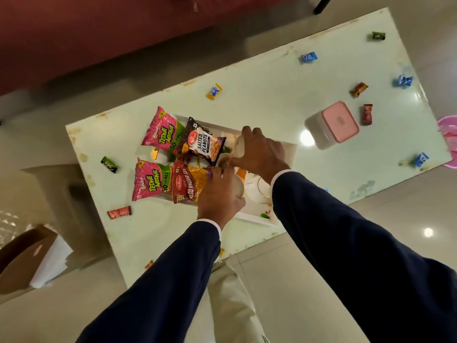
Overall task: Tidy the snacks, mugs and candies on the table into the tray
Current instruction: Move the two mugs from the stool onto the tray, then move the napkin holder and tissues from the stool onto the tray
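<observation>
Both hands sit over the tray [257,220] — left hand [218,194] and right hand [259,154] each grasp a mug [239,189]; hard, breakable, best held around the body.

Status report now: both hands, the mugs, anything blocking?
Left hand grips a mug over the tray. Right hand grips another mug. Snack packets fill the tray's left; candies still scattered on table.

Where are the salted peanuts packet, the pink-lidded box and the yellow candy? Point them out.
salted peanuts packet [204,144], head view, on the white label at the middle of its front.
pink-lidded box [340,121], head view, on the middle of the lid.
yellow candy [214,91], head view, on the wrapper's middle.
</observation>
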Demonstrator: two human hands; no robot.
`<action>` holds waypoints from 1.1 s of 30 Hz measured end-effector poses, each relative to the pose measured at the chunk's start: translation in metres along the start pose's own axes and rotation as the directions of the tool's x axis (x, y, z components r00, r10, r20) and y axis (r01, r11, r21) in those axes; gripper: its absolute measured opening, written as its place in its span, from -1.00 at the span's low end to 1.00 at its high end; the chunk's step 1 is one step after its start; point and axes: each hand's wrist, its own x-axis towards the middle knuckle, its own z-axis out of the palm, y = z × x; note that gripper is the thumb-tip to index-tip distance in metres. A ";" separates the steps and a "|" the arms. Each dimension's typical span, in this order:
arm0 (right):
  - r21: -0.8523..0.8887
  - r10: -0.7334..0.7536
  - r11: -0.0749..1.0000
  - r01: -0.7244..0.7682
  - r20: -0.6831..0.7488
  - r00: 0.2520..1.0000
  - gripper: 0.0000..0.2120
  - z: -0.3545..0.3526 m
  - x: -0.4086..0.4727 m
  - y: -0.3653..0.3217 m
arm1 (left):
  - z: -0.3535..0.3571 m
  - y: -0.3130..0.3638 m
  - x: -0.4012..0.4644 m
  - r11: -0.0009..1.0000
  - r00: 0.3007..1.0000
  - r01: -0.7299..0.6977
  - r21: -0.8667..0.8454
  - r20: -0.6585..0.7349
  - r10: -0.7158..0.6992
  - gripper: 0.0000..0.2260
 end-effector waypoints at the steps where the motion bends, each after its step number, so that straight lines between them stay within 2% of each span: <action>1: -0.014 -0.008 1.000 0.008 -0.014 1.000 -0.23 0.002 0.001 -0.002 | 0.002 0.001 0.000 1.000 1.000 0.019 0.011 -0.008 -0.019 -0.22; 4: -0.018 -0.021 1.000 0.020 -0.031 0.999 -0.23 0.005 0.003 -0.007 | 0.008 0.004 0.000 0.999 0.998 0.046 0.015 -0.040 -0.046 -0.21; 10: 0.028 -0.042 0.999 0.042 0.010 0.999 -0.16 0.003 0.008 -0.017 | 0.008 0.002 0.001 0.995 0.995 0.082 0.063 -0.053 -0.079 -0.06; 15: 0.036 -0.040 0.999 0.039 0.020 0.999 -0.16 -0.005 0.005 -0.017 | 0.003 -0.009 0.005 0.995 0.997 0.078 -0.069 -0.008 -0.079 -0.07; 17: 0.002 -0.035 0.999 0.035 -0.062 0.997 -0.25 -0.011 -0.003 -0.016 | 0.001 -0.018 -0.002 0.987 0.998 0.050 -0.151 -0.017 -0.053 -0.11; 20: 0.034 -0.047 0.998 0.056 -0.242 0.969 -0.53 -0.018 -0.023 -0.020 | -0.010 -0.039 -0.022 0.989 0.996 -0.021 -0.148 -0.093 0.007 -0.26; 23: 0.107 -0.147 0.977 0.186 -0.302 0.942 -0.70 -0.012 -0.057 -0.045 | -0.030 -0.074 -0.057 0.983 0.990 -0.079 -0.166 -0.128 0.058 -0.48; 25: 0.121 -0.237 0.952 0.281 -0.288 0.928 -0.76 0.001 -0.084 -0.073 | -0.044 -0.102 -0.084 0.990 0.989 -0.055 -0.133 -0.143 0.035 -0.59; 28: 0.209 -0.325 0.906 0.368 -0.211 0.922 -0.71 0.026 -0.125 -0.131 | -0.070 -0.154 -0.134 0.985 0.982 0.050 -0.164 -0.174 -0.079 -0.67; 33: 0.399 -0.416 0.837 0.375 0.018 0.909 -0.78 0.058 -0.170 -0.247 | -0.113 -0.250 -0.210 0.922 0.927 0.282 -0.264 -0.173 -0.333 -0.71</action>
